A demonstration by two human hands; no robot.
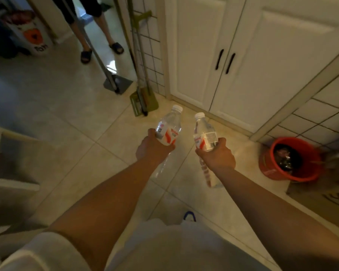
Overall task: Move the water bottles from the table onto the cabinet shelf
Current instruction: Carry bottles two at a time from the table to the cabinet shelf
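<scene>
While both arms reach forward over the tiled floor (70, 106), each hand carries one water bottle toward the white cabinet (233, 61). The left hand (152, 148) has its fingers wrapped around the middle of the left bottle (168, 130), clamped on the labelled part, with the white cap tipped up and toward the cabinet. The right hand (216, 154) grips the right bottle (205, 134) the same way, fingers closed around its label, cap also pointing at the cabinet; the bottle's lower end hangs below the hand. Both bottles are in the air, near each other but apart, and just short of the cabinet's base.

As for progress, these two bottles are off the table, so the pick-up seems done for this pair. What remains looks like the larger part: the two cabinet doors are closed, their black handles (224, 60) side by side, and no shelf is visible. With both hands full, opening a door will likely need one bottle to be set down or tucked away first. Whether other bottles remain on the table cannot be told.

Beside the cabinet's left edge a broom and dustpan (143, 98) lean against the tiled wall; to the cabinet's right stands a red bucket (290, 159). Farther from the cabinet, another person's sandalled feet (102, 51) stand in a doorway.
</scene>
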